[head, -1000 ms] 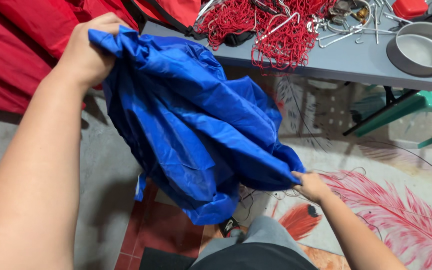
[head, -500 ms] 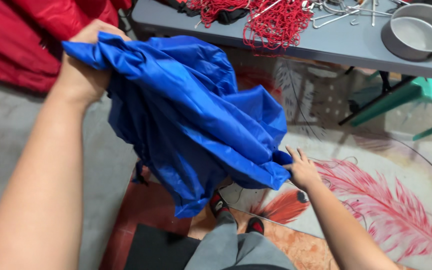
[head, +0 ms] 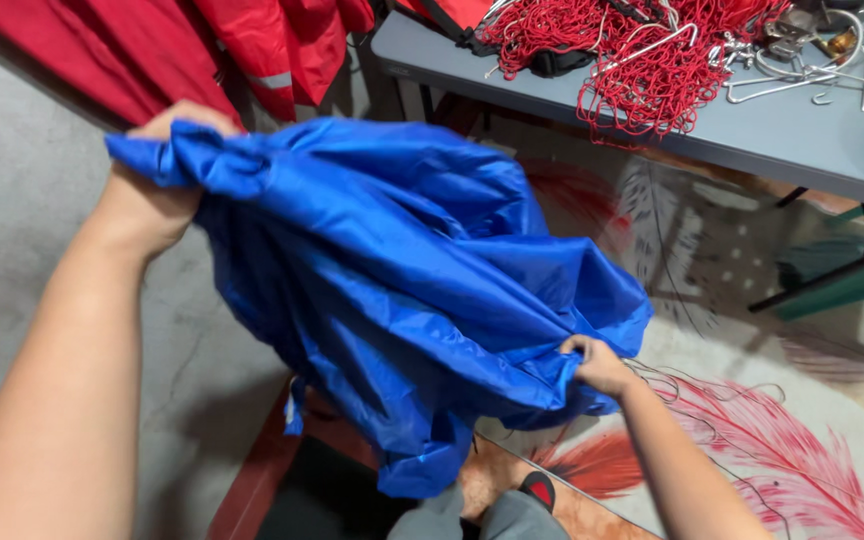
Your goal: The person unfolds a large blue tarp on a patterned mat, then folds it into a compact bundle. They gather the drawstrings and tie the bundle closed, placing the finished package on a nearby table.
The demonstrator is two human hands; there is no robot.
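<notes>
head cam: left hand (head: 157, 190) is fisted tight round a bunched corner of the blue nylon sheet (head: 402, 290), held up high. right hand (head: 597, 365) pinches the sheet's lower edge, fingers curled shut. the fabric sags between them over the feather-print mat (head: 812, 440). grey worktop (head: 752, 125) edge with red netting (head: 642, 60) sits just behind, red fabric (head: 202, 40) hangs at left, open grey floor (head: 22, 200) below it.

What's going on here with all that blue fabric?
A person stands holding a large sheet of blue fabric in the air. The left hand grips one bunched end up high; the right hand pinches a lower edge. Behind is a grey table with red netting and metal hooks.
</notes>
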